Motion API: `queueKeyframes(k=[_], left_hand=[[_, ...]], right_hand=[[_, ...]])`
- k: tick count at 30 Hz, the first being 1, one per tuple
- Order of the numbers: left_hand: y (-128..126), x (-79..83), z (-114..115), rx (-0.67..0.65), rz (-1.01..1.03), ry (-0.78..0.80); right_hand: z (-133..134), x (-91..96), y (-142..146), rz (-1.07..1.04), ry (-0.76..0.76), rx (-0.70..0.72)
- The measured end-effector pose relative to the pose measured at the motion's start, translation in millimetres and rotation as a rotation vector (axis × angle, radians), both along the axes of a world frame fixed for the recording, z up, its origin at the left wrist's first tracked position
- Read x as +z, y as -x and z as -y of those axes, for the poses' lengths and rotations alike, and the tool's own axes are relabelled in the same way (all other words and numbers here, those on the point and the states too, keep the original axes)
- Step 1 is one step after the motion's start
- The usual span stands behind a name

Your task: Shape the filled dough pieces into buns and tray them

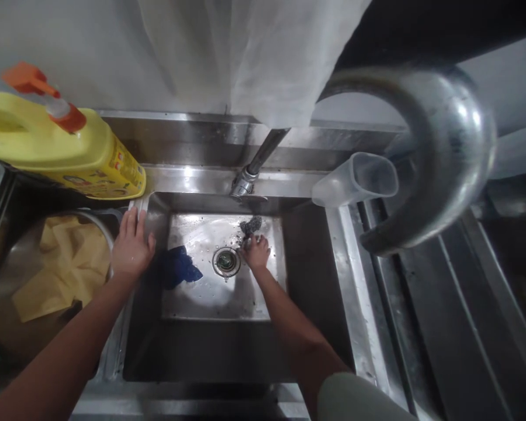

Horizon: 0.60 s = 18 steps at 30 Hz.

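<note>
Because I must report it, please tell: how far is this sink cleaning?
Done: the steel basin floor looks wet and shiny. In hand: the right hand presses a dark scouring pad there. Left: dark specks near the drain, and a blue cloth lying in the basin.

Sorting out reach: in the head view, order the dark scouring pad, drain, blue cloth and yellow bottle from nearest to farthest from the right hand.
From the right hand:
1. Dark scouring pad: touching the hand, ahead.
2. Drain: just left, in the sink.
3. Blue cloth: farther left.
4. Yellow bottle: outside the sink, far left.
</note>
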<state>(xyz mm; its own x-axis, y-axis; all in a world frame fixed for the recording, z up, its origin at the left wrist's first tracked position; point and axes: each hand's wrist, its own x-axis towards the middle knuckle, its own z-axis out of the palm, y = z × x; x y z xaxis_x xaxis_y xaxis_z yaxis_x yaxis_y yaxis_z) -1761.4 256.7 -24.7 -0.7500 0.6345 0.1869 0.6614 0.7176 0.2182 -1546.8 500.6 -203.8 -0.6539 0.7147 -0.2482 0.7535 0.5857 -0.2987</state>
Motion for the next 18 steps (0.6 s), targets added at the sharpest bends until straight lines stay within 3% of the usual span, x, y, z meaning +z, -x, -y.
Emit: queueKeyframes(k=[3, 6, 8, 11, 14, 16, 18], left_hand=[[0, -1.0, 0, -0.008, -0.015, 0.004], [1, -1.2, 0, -0.005, -0.02, 0.008], [1, -1.0, -1, -0.001, -0.02, 0.015], [1, -0.5, -2, -0.001, -0.026, 0.027], [2, -0.4, -2, -0.006, -0.028, 0.028], [2, -0.6, -2, -0.008, -0.031, 0.031], [2, -0.8, -2, -0.014, -0.036, 0.034]], right_hand=[[-8, -12.3, -27, 0.044, 0.049, 0.106], [17, -16.4, -32, -0.031, 0.104, 0.188], [41, -16.6, -15, -0.119, 0.161, 0.197], [70, -11.8, 33, -0.26, 0.267, 0.263], [66, -5.4, 80, -0.347, 0.261, 0.402], [38, -5.0, 95, -0.354, 0.125, 0.266], [3, -7.9, 92, -0.328, -0.002, -0.022]])
